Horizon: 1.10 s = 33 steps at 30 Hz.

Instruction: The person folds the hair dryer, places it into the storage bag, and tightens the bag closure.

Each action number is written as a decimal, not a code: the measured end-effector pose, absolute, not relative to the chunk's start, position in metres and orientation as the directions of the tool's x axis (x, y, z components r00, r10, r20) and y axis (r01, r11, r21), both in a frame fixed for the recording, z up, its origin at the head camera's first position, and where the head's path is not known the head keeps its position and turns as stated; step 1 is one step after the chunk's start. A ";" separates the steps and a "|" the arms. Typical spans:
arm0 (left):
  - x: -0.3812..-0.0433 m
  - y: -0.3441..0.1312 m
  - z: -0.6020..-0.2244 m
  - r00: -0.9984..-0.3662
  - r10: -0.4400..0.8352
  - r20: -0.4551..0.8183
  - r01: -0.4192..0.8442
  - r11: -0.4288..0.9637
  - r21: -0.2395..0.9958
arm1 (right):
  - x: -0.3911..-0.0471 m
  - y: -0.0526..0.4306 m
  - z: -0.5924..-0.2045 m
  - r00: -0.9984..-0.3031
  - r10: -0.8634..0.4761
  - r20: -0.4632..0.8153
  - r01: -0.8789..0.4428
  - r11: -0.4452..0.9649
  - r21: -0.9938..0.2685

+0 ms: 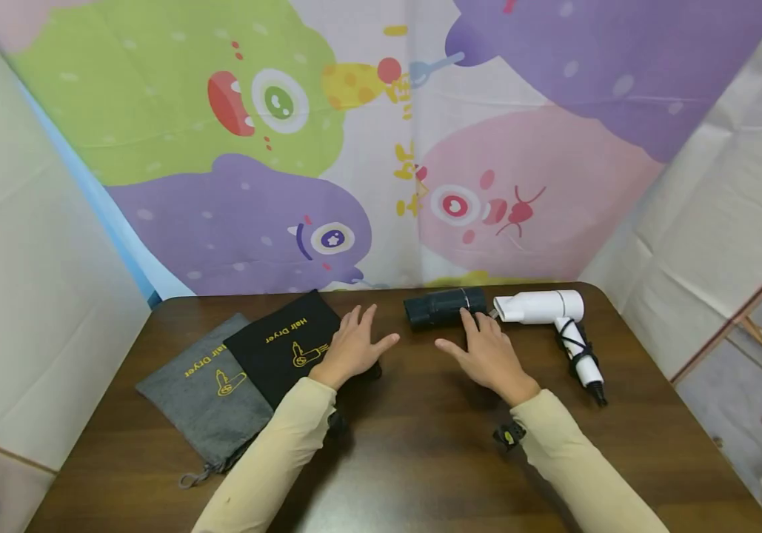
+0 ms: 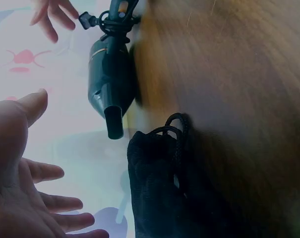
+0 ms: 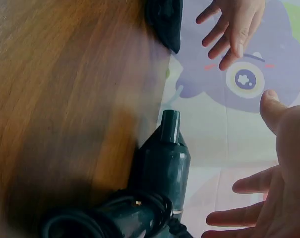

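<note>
Fingers spread, my left hand [image 1: 349, 352] hovers by the right edge of a black drawstring pouch [image 1: 267, 352] printed "Hair Dryer". A grey pouch [image 1: 204, 400] with the same print lies partly beneath the black one. My right hand [image 1: 490, 359] has its fingers extended just in front of a dark hair dryer [image 1: 443, 306]; both wrist views show space around its palm and nothing held. The dryer's cord [image 2: 117, 25] is wound around its handle, which my right hand hides in the head view. A white hair dryer [image 1: 537, 307] lies farther right, a black cord wrapped on its handle.
Everything lies on a brown wooden table [image 1: 414, 474] with rounded back corners. Behind its far edge hangs a cartoon-printed cloth [image 1: 381, 163]. Pale fabric walls [image 1: 21, 244] stand on both sides.
</note>
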<state>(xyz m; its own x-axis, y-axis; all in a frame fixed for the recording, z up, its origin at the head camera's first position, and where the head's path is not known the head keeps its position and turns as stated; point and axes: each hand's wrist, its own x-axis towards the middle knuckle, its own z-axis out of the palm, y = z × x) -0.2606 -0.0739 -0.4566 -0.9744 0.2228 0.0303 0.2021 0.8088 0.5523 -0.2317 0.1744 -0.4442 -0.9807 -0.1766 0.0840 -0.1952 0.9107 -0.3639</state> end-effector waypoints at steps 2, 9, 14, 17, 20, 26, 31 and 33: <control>-0.263 -0.074 -0.456 -0.973 0.232 0.015 0.201 0.806 0.557 | -0.232 0.177 -0.444 -0.983 -0.166 0.074 -0.181 0.913 -0.366; -0.273 -0.073 -0.456 -0.970 0.244 0.000 0.197 0.782 0.592 | -0.233 0.187 -0.446 -0.990 -0.131 0.050 -0.140 0.911 -0.387; -0.280 -0.071 -0.456 -0.967 0.254 0.005 0.205 0.769 0.605 | -0.232 0.192 -0.447 -0.992 -0.108 0.065 -0.125 0.904 -0.408; -0.284 -0.069 -0.457 -0.966 0.259 0.001 0.203 0.758 0.619 | -0.230 0.196 -0.447 -0.992 -0.091 0.093 -0.121 0.903 -0.412; -0.287 -0.067 -0.459 -0.969 0.248 -0.008 0.188 0.754 0.630 | -0.230 0.198 -0.448 -0.985 -0.080 0.151 -0.138 0.894 -0.426; -0.290 -0.063 -0.463 -0.969 0.247 -0.020 0.176 0.742 0.647 | -0.229 0.205 -0.454 -0.966 -0.034 0.257 -0.154 0.873 -0.462; -0.292 -0.059 -0.461 -0.965 0.260 -0.038 0.173 0.740 0.650 | -0.231 0.211 -0.458 -0.974 -0.017 0.226 -0.124 0.875 -0.468; -0.294 -0.058 -0.458 -0.964 0.264 -0.040 0.177 0.744 0.645 | -0.233 0.212 -0.459 -0.975 -0.017 0.221 -0.121 0.876 -0.466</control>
<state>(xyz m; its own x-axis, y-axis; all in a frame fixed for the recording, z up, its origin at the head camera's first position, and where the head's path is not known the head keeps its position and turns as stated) -0.2943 -0.0577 -0.4580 -0.9637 0.2638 -0.0401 0.1767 0.7437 0.6447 -0.2328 0.2125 -0.4586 -0.9751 -0.0169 0.2210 -0.1208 0.8765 -0.4661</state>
